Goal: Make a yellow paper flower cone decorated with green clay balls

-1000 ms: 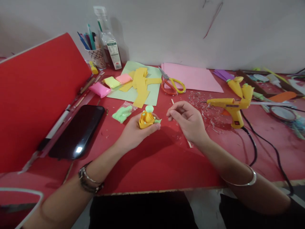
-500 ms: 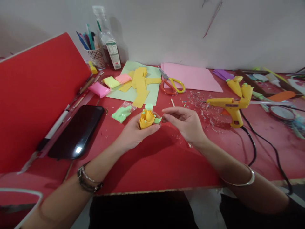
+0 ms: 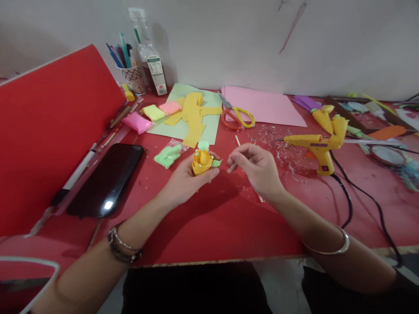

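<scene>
My left hand (image 3: 183, 181) is wrapped round a yellow paper flower (image 3: 201, 163), rolled in layers and dotted with small pale green clay balls. A larger green lump tops it, and a pointed piece of green clay (image 3: 216, 163) juts out on its right side by my fingertips. Just right of that, apart from the flower, my right hand (image 3: 257, 168) has its thumb and fingers pinched together; whatever is between them, if anything, is too small to make out. An open packet of green clay (image 3: 167, 155) lies left of the flower.
A yellow glue gun (image 3: 314, 146) with a black cord lies at right, near paper scraps. Scissors (image 3: 237, 115), yellow paper strips (image 3: 193, 115) and pink sheets (image 3: 268, 107) lie behind. A phone (image 3: 106, 181) and red board (image 3: 55, 131) are left; a glass bottle (image 3: 153, 65) stands behind.
My right hand has drawn slightly away from the flower to the right, its fingers curling in more. My left hand stays nearly still with the flower.
</scene>
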Demonstrator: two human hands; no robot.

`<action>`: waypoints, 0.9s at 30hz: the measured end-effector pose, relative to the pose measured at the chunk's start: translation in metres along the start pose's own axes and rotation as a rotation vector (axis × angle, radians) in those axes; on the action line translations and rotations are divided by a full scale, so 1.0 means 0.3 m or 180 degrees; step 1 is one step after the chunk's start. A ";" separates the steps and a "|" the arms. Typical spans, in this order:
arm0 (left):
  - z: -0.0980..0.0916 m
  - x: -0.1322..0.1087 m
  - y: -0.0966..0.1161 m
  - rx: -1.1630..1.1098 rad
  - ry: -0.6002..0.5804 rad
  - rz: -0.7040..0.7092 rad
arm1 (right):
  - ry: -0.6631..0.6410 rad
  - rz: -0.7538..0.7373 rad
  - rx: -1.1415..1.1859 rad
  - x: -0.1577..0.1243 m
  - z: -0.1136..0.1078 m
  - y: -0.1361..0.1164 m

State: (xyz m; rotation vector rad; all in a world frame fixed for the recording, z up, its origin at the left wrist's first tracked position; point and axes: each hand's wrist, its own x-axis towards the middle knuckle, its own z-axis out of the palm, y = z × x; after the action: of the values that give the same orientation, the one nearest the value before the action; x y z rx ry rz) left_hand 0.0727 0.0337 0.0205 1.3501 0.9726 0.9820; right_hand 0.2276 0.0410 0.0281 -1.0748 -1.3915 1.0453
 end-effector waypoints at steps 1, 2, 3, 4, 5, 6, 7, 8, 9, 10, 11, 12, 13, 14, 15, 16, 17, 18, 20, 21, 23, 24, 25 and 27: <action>0.001 0.000 0.001 0.0014 0.0021 0.0032 | 0.0002 -0.0054 -0.0010 0.001 0.001 0.000; 0.001 0.000 0.002 0.0038 0.0032 0.0055 | -0.0002 -0.0107 -0.0018 0.001 0.002 0.001; 0.002 0.000 0.004 0.0072 0.0024 0.0059 | -0.0006 -0.0152 -0.0026 0.001 0.003 0.002; 0.002 0.000 0.004 0.0104 -0.0004 0.0033 | -0.0013 -0.0184 -0.0035 0.000 0.003 0.003; 0.002 0.000 0.005 0.0124 -0.0047 -0.0020 | -0.0032 -0.0201 -0.0043 0.000 0.004 0.004; 0.001 -0.001 0.005 0.0128 -0.0086 -0.0084 | -0.0054 -0.0208 -0.0053 -0.001 0.004 0.005; 0.001 -0.001 0.004 0.0124 -0.0118 -0.0149 | -0.0073 -0.0215 -0.0062 -0.002 0.004 0.006; 0.000 -0.002 0.002 0.0119 -0.0137 -0.0204 | -0.0085 -0.0225 -0.0074 -0.003 0.003 0.007; -0.001 -0.003 0.001 0.0119 -0.0136 -0.0243 | -0.0087 -0.0233 -0.0092 -0.004 0.003 0.008; -0.002 -0.003 -0.001 0.0126 -0.0131 -0.0275 | -0.0078 -0.0239 -0.0118 -0.005 0.002 0.008; -0.003 -0.003 -0.002 0.0139 -0.0124 -0.0296 | -0.0063 -0.0239 -0.0149 -0.005 0.001 0.009; -0.004 -0.003 -0.004 0.0151 -0.0121 -0.0307 | -0.0050 -0.0237 -0.0181 -0.006 0.000 0.009; -0.004 -0.003 -0.006 0.0152 -0.0120 -0.0315 | -0.0048 -0.0233 -0.0211 -0.006 -0.001 0.010; -0.005 -0.003 -0.008 0.0141 -0.0123 -0.0323 | -0.0053 -0.0232 -0.0233 -0.006 -0.002 0.011; -0.005 -0.002 -0.009 0.0115 -0.0136 -0.0331 | -0.0069 -0.0239 -0.0244 -0.007 -0.002 0.012; -0.006 -0.001 -0.011 0.0077 -0.0159 -0.0336 | -0.0091 -0.0249 -0.0251 -0.007 -0.002 0.013; -0.006 -0.001 -0.014 0.0036 -0.0181 -0.0340 | -0.0114 -0.0256 -0.0256 -0.008 -0.002 0.014; -0.006 0.000 -0.016 -0.0003 -0.0204 -0.0351 | -0.0139 -0.0258 -0.0263 -0.008 -0.001 0.014; -0.005 0.001 -0.018 -0.0064 -0.0215 -0.0385 | -0.0188 -0.0251 -0.0286 -0.009 -0.001 0.015; -0.004 0.001 -0.019 -0.0083 -0.0198 -0.0409 | -0.0209 -0.0244 -0.0299 -0.009 -0.001 0.016; -0.002 0.003 -0.017 -0.0124 -0.0157 -0.0483 | -0.0242 -0.0231 -0.0319 -0.008 -0.001 0.016; 0.000 0.004 -0.015 -0.0155 -0.0141 -0.0529 | -0.0254 -0.0226 -0.0324 -0.008 -0.001 0.017; 0.001 0.005 -0.012 -0.0190 -0.0119 -0.0564 | -0.0260 -0.0218 -0.0325 -0.007 -0.001 0.018; 0.003 0.007 -0.007 -0.0251 -0.0088 -0.0602 | -0.0264 -0.0212 -0.0317 -0.006 0.000 0.018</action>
State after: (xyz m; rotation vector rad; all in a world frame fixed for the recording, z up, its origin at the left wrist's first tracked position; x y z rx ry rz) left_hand 0.0742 0.0354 0.0185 1.1805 1.0106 0.8474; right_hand 0.2282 0.0405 0.0223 -1.0598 -1.5495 0.9904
